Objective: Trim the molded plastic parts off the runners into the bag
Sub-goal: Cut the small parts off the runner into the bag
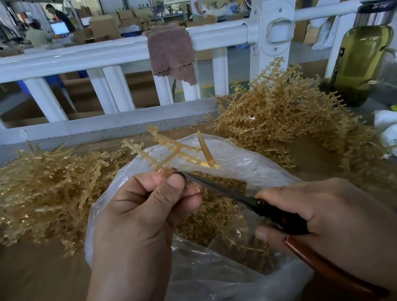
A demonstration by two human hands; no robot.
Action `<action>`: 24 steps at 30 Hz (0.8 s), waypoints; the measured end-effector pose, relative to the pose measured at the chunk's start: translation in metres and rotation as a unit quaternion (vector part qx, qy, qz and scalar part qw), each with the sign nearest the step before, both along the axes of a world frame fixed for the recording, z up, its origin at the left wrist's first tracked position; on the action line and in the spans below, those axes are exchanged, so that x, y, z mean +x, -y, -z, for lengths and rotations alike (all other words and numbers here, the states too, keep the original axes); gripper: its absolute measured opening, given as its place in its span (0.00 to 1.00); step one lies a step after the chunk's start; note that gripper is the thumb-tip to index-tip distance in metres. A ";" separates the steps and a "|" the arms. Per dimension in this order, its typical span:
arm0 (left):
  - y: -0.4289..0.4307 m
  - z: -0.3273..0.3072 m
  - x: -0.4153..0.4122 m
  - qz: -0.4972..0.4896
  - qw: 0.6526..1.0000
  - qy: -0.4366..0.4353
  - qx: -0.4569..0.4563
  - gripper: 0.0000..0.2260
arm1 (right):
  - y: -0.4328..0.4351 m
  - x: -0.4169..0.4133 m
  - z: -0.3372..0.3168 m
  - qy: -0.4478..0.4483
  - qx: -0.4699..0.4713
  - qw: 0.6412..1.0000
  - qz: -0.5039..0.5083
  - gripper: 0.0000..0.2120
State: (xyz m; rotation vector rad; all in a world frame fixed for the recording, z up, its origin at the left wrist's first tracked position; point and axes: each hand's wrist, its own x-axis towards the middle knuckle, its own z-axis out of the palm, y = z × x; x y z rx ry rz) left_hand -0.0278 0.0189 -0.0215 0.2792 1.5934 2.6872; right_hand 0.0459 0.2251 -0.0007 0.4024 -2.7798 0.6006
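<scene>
Above the clear bag (242, 162), left hand (144, 209) pinches an amber branched runner (205, 149); right hand (328, 211) grips scissors (223, 188).

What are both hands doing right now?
Left hand: pinching a runner over the bag.
Right hand: gripping the scissors, blade tip at the runner.

Branched amber runner (177, 145) above open clear bag (245, 166) of loose parts (190, 228)

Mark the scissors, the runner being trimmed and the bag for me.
scissors (255, 202): head view, on the dark pivot joint.
runner (141, 154): head view, on the left branch of the held piece.
bag (234, 156): head view, on the clear far rim.
</scene>
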 end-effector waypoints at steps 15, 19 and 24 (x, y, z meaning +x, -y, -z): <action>0.002 0.001 0.001 0.022 0.999 -0.039 -0.019 0.07 | -0.003 -0.002 0.007 0.014 -0.028 0.999 -0.018 0.16; 0.001 0.001 0.000 0.019 0.999 -0.044 -0.024 0.03 | -0.003 -0.002 0.007 0.012 -0.030 0.999 -0.018 0.16; 0.001 0.002 0.001 0.020 0.998 -0.047 -0.040 0.06 | -0.004 -0.002 0.006 0.015 -0.033 0.999 -0.013 0.16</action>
